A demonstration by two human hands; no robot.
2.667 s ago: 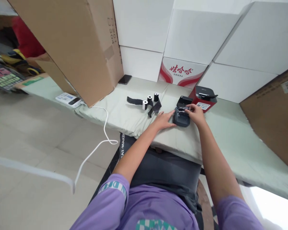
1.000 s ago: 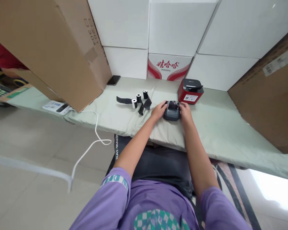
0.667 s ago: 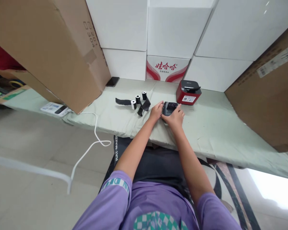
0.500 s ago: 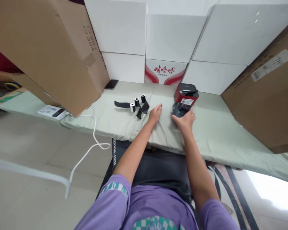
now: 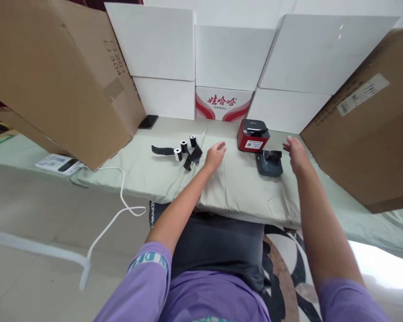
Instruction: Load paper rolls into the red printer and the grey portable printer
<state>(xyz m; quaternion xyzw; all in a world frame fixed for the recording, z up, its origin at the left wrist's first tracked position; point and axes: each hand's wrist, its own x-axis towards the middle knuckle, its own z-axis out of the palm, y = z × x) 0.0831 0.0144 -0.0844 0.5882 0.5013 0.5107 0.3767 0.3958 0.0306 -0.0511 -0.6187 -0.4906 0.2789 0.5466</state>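
Holding left hand [image 5: 215, 155] out over the middle of the cloth-covered desk [image 5: 242, 192], grasping nothing, with fingers loosely extended; can't tell whether touching the cloth. Holding right hand [image 5: 297, 155] just right of the dark grey device [image 5: 269, 167], apart from it, also grasping nothing, with fingers spread and slightly bent.

Find dark grey device sitting on the desk between red box [image 5: 251, 137] and right hand, a bit nearer than the box; can't tell if touching it. Note shiny black piece [image 5: 272, 155] raised on the device's far part. See black top and white label on red box.

To the left of left hand, see three small rolls [image 5: 183, 146], black and white, grouped close together. Beside them, see crumpled black film [image 5: 195, 154] on the right and black strip [image 5: 163, 150] running left.

Farther left, note black phone [image 5: 148, 121] lying flat by left cardboard box [image 5: 60, 76]; nearer, see white device [image 5: 55, 163] by the desk edge, plus white cable [image 5: 122, 181] hanging off. On the far side, see white boxes [image 5: 233, 56] stacked above red-printed box [image 5: 223, 104]. At right, see right cardboard box [image 5: 372, 147].
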